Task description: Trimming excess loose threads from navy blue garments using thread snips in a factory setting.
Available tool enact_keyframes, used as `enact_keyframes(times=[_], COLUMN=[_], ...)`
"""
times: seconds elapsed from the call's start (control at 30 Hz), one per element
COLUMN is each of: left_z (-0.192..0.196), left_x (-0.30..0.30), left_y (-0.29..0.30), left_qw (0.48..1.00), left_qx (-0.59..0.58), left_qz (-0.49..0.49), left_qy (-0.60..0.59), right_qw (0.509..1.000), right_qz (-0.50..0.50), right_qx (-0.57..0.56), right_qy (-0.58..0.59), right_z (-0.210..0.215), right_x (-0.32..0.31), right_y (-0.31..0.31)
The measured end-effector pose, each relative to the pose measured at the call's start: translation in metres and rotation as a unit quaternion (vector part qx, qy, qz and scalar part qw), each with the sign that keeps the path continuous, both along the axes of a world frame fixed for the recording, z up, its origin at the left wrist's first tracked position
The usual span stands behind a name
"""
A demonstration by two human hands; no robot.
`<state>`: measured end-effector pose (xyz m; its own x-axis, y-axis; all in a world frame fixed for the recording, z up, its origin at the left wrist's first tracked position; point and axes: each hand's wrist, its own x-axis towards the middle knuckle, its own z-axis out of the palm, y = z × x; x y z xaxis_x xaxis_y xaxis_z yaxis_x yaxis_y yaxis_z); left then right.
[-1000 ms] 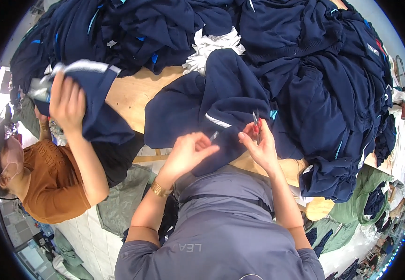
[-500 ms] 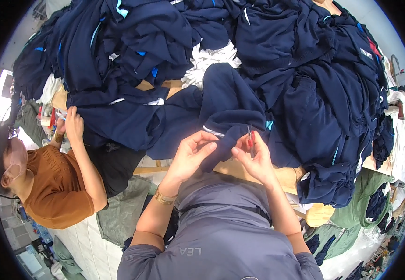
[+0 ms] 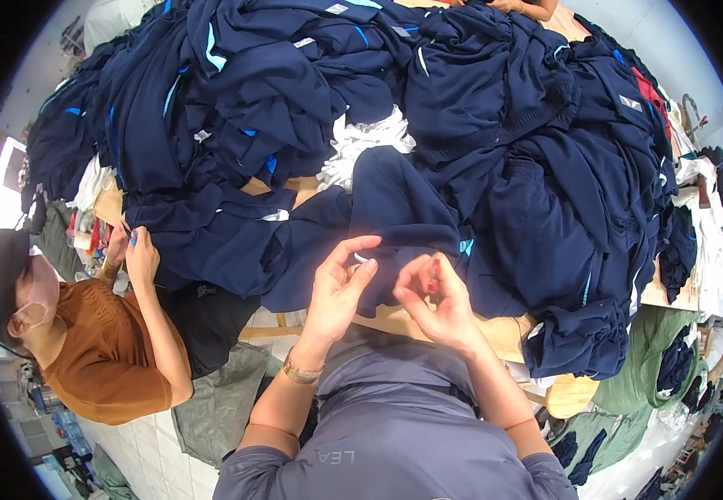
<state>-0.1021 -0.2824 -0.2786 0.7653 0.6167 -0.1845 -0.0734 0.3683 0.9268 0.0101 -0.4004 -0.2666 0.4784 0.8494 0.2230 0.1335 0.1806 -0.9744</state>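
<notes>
Wears a grey shirt (image 3: 395, 425) with pale lettering (image 3: 336, 457) across the chest. Grips small red snips (image 3: 434, 286) in the curled right hand (image 3: 441, 304). Keeps thumb and forefinger of the left hand (image 3: 336, 287) slightly apart; cannot tell if gripping the navy garment (image 3: 403, 196) lying on the bench (image 3: 503, 335).

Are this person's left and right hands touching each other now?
Apart. The head view shows navy cloth in the gap between the left hand and the right hand, with no fingers meeting.
</notes>
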Motion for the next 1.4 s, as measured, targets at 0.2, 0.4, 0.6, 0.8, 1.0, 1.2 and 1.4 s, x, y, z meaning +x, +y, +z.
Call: enact_keyframes(times=[0.2,0.4,0.6,0.8,1.0,1.2,1.4], left_z=[0.006,0.009,0.015,0.015,0.015,0.009,0.010], left_x=[0.003,0.001,0.002,0.000,0.001,-0.001,0.001], left_y=[0.005,0.006,0.005,0.004,0.005,0.009,0.007], left_qw=[0.998,0.998,0.998,0.999,0.998,0.994,0.994], left_qx=[-0.063,-0.053,-0.050,-0.029,-0.051,-0.106,-0.105], left_qz=[0.009,-0.008,-0.007,-0.015,-0.015,-0.016,-0.014], left_qy=[-0.027,-0.021,-0.028,-0.022,-0.029,-0.036,-0.038], right_qw=[0.998,0.934,0.896,0.874,0.875,0.880,0.874], right_qz=[-0.035,-0.077,-0.098,-0.094,-0.103,-0.093,-0.082], right_qx=[-0.054,-0.135,-0.119,-0.112,-0.116,-0.116,-0.110], right_qy=[0.017,-0.321,-0.416,-0.463,-0.458,-0.451,-0.465], right_z=[-0.013,-0.017,-0.014,-0.008,-0.012,-0.012,-0.010], right_x=[0.016,0.021,0.022,0.021,0.023,0.023,0.023], right_y=[-0.020,-0.021,-0.017,-0.014,-0.014,-0.017,-0.015])
